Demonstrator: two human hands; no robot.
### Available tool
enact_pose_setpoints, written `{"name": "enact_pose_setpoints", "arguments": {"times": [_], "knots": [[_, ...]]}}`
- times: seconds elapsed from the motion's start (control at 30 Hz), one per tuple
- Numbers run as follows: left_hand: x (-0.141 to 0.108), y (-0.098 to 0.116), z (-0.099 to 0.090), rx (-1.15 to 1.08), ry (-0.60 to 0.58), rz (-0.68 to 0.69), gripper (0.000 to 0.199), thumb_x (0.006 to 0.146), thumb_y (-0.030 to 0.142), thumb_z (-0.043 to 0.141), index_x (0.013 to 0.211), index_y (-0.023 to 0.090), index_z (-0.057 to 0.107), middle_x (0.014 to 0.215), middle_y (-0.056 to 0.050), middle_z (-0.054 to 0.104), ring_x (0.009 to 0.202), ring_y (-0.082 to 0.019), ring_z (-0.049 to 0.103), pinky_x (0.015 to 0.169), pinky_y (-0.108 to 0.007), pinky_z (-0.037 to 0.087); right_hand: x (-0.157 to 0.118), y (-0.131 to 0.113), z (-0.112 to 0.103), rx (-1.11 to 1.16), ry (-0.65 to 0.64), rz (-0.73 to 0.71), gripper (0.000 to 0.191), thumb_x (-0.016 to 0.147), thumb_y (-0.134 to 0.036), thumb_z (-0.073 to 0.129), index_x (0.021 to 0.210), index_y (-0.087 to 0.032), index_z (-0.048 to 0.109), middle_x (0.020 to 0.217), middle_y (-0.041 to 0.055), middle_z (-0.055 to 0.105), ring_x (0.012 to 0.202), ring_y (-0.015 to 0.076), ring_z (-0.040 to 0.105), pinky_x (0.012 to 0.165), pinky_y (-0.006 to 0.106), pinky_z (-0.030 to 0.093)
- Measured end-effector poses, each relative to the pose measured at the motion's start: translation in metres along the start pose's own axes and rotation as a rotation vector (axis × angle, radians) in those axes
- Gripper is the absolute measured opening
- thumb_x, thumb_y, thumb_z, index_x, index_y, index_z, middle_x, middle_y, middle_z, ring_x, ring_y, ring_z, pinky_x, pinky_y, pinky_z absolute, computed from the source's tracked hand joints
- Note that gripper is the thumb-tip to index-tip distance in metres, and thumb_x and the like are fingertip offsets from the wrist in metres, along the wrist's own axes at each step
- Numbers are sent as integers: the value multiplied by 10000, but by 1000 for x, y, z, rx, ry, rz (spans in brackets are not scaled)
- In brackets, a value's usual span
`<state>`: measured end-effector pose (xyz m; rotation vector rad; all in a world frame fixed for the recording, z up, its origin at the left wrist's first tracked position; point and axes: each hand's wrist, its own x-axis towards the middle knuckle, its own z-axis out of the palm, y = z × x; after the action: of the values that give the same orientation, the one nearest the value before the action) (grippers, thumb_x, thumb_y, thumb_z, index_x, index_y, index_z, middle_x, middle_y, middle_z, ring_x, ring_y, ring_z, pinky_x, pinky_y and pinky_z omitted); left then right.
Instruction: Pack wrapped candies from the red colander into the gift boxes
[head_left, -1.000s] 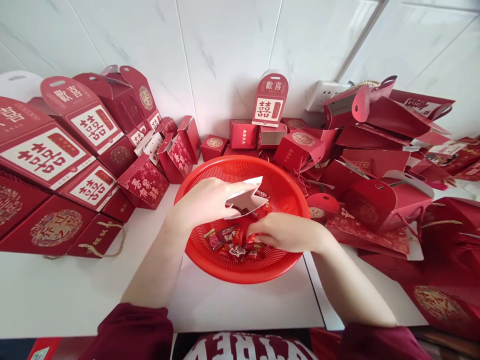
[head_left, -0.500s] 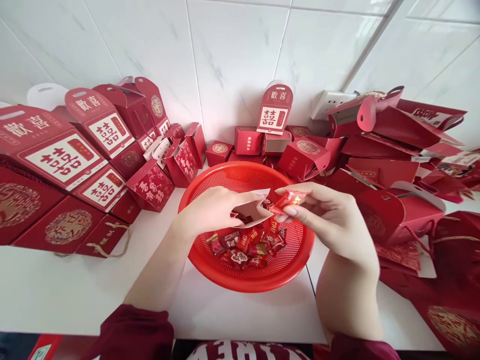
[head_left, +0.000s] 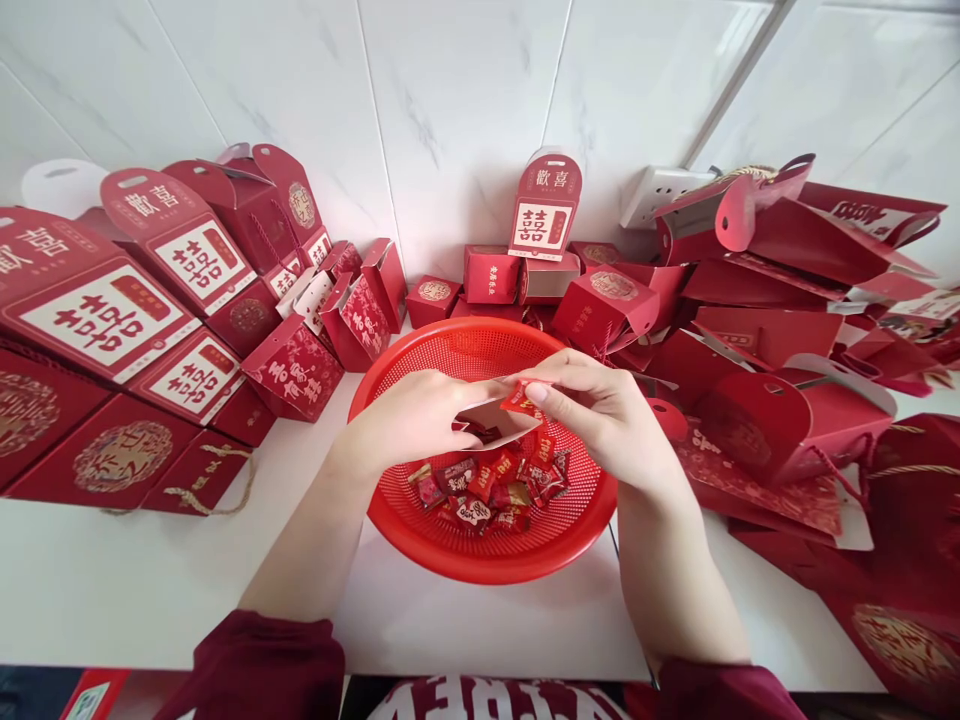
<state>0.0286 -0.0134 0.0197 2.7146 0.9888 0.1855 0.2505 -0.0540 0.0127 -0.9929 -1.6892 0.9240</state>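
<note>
Over the red plastic basket [head_left: 487,570], my left hand [head_left: 409,420] grips a small paper gift box [head_left: 510,428], its pale inside facing up and its mouth open. Some dark red wrapped pieces show inside it. My right hand [head_left: 600,410] pinches a red wrapped candy [head_left: 527,398] between thumb and fingers, right at the box's mouth. Below, several wrapped candies [head_left: 480,485] in red, dark red and gold lie on the basket's perforated bottom. The outer side of the box is mostly hidden.
Filled-out red gift boxes [head_left: 112,320] stand in rows at the left. Smaller red boxes [head_left: 491,275] line the tiled wall behind the basket. Red bags and boxes [head_left: 787,400] pile up at the right, near a white power socket [head_left: 660,190].
My right hand has moved left with the candy, bringing it from beside the box to its mouth. My left hand keeps its hold on the box. The view has shifted slightly.
</note>
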Motion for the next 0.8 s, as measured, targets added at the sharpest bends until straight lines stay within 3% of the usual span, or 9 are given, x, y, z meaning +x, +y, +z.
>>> {"name": "enact_pose_setpoints", "arguments": {"times": [0.13,0.23,0.33,0.5,0.63,0.8], "knots": [[-1,1,0,-25,4,7,315,843,243,648,1152,304,633,915,42,731,768,-170,649,665,-267,383,1,4,3,209,22,66,130,903,-300,699,987,-208,734,869,28,710,670,141,680,621,288,574],[-1,0,1,-1,7,-1,173,832,248,654,1004,266,662,808,34,705,703,-166,620,642,-274,366,1,7,6,358,19,97,107,886,-265,721,958,-194,686,835,30,725,735,172,720,673,310,602],[0,-2,3,15,11,6,35,817,253,657,832,228,638,704,32,651,630,-150,571,607,-280,338,1,8,7,387,-2,83,87,885,-249,722,919,-194,662,845,36,728,775,174,721,703,316,608],[1,-2,2,-7,5,24,45,814,261,660,851,237,654,680,39,638,605,-142,561,606,-282,345,0,5,3,282,16,9,79,873,-246,736,881,-204,670,858,26,706,790,169,691,789,360,603],[-1,2,-1,-52,-3,28,283,841,239,639,1114,304,678,820,40,718,683,-149,625,624,-266,379,-3,1,-3,142,51,-67,41,882,-226,721,885,-210,683,916,42,723,884,200,698,864,398,579],[-3,5,-3,-55,-3,-2,719,842,210,650,1482,419,399,1081,62,746,850,-167,684,756,-264,459,-12,-7,-15,21,91,-349,106,862,-127,710,901,-225,713,947,46,748,897,210,709,820,375,582]]}}
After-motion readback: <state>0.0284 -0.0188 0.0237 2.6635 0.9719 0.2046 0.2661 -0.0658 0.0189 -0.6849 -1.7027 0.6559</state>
